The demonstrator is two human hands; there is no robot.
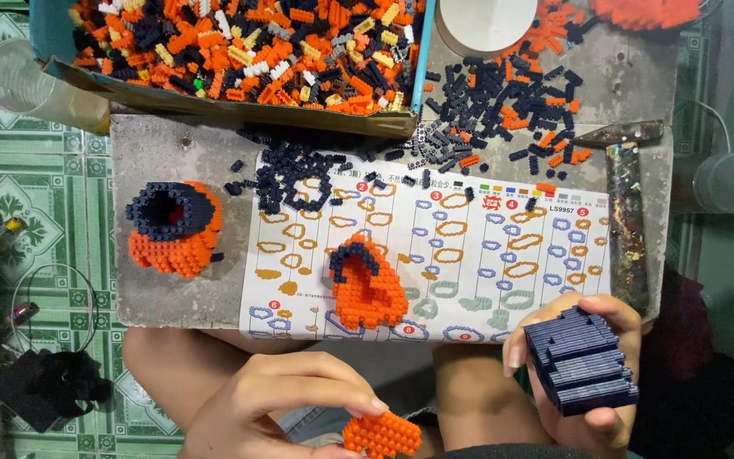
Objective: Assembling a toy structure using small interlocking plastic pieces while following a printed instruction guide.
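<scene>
Head view: a builder's left hand [286, 399] pinches a small orange brick piece [381, 434] while the right hand [584, 374] grips a navy stepped block [582, 361]. Two orange-and-navy sections [173, 228] [367, 282] stand finished on the slab [172, 293]; loose bricks [503, 106] remain far side.

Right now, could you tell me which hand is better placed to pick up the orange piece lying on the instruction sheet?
Probably the left hand: it is nearer the orange piece.

White instruction sheet [469, 255], cardboard brick box [214, 98]
</scene>
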